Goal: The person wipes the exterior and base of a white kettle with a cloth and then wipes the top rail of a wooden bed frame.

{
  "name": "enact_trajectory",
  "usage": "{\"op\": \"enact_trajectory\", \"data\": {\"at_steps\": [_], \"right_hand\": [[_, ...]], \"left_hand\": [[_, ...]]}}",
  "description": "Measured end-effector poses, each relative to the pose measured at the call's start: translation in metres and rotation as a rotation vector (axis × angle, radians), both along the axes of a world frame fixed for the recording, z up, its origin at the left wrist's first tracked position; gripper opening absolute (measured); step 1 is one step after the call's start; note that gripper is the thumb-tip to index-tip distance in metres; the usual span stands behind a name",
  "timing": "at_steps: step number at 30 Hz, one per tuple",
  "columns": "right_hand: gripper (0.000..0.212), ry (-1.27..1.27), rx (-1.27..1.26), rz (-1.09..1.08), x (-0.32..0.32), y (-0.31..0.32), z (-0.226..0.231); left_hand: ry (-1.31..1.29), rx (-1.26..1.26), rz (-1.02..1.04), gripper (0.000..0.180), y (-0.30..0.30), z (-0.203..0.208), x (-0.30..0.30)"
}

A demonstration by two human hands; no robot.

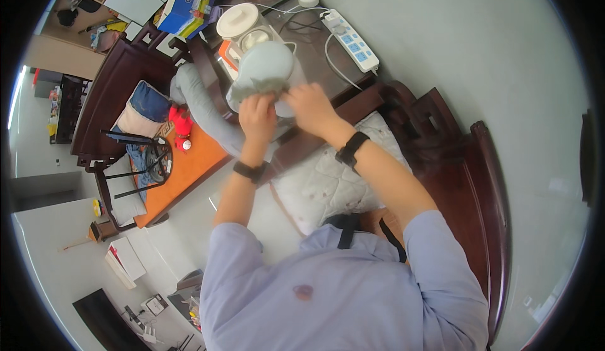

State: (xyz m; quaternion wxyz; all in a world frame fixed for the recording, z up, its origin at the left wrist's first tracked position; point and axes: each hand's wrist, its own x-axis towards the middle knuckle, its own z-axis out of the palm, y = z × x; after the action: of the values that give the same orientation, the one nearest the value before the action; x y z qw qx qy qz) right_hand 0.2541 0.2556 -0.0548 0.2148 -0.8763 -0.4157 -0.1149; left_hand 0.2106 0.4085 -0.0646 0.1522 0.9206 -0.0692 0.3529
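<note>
A pale, rounded white thing (270,61) lies in front of me on the dark side table, with a crumpled grey-green cloth-like edge (261,88) on its near side. My left hand (257,118) is closed, its fingers pinching that edge from the near left. Close by on the right, my right hand (310,107) is closed too, fingertips pressed on the right end of the same edge. What exactly the piece is I cannot make out, as my fingers cover part of it. Each wrist wears a black band.
Behind stands a white lidded appliance (239,22) with orange trim. To its right lies a white power strip (350,41) with cables. A blue and yellow box (187,4) is at the back left. A quilted cushion (334,181) lies on the wooden bench; a grey roll (205,108) leans left.
</note>
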Motion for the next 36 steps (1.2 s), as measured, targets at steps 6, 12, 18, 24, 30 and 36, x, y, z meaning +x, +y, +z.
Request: {"op": "enact_trajectory", "data": {"at_steps": [6,12,18,24,30,36], "right_hand": [[0.038,0.234,0.005,-0.133,-0.048,-0.029,-0.048],[0.034,0.091,0.431,-0.289,-0.013,-0.005,-0.025],[0.029,0.776,0.228,-0.429,0.002,0.000,-0.053],[0.047,0.846,0.376,-0.370,0.002,-0.022,-0.082],[0.054,0.608,0.715,-0.202,0.032,-0.006,-0.036],[0.047,0.969,0.545,-0.240,0.041,-0.005,-0.072]], "left_hand": [[-0.101,-0.015,-0.130,0.033,-0.030,-0.045,-0.036],[-0.278,-0.172,0.191,0.037,-0.047,-0.044,-0.001],[-0.047,-0.041,0.084,0.022,-0.048,-0.091,0.012],[0.234,-0.084,0.187,0.024,-0.065,-0.107,0.003],[-0.268,-0.338,0.384,0.044,-0.084,-0.042,0.044],[-0.022,-0.144,0.385,0.043,-0.079,-0.088,0.025]]}}
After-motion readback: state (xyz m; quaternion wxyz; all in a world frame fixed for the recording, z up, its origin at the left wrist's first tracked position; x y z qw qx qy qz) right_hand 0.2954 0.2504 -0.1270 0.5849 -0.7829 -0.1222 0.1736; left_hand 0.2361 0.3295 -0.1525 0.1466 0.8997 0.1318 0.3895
